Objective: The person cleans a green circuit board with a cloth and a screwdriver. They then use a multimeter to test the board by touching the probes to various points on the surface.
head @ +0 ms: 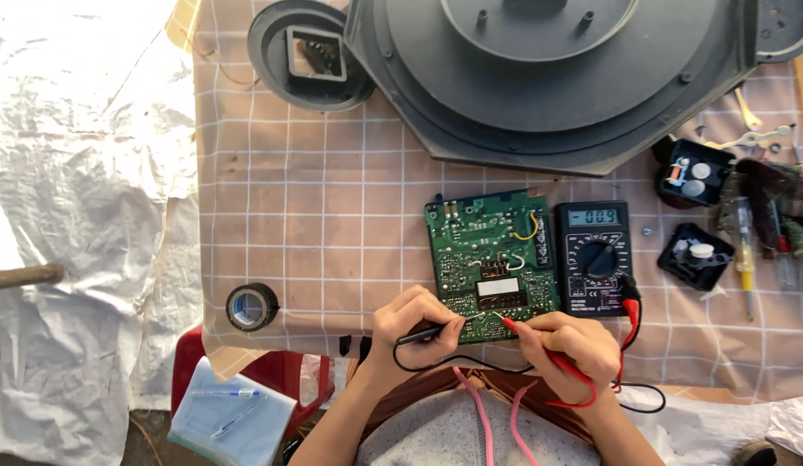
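a black probe is pinched in the left hand and a red probe in the right hand, tips pressed onto the near edge of the green circuit board so the meter beside it can be read.

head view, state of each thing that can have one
multimeter: on, display lit
circuit board: bare, flat on cloth
black probe: held by left hand, tip on board
red probe: held by right hand, tip on board
tape roll: lying flat
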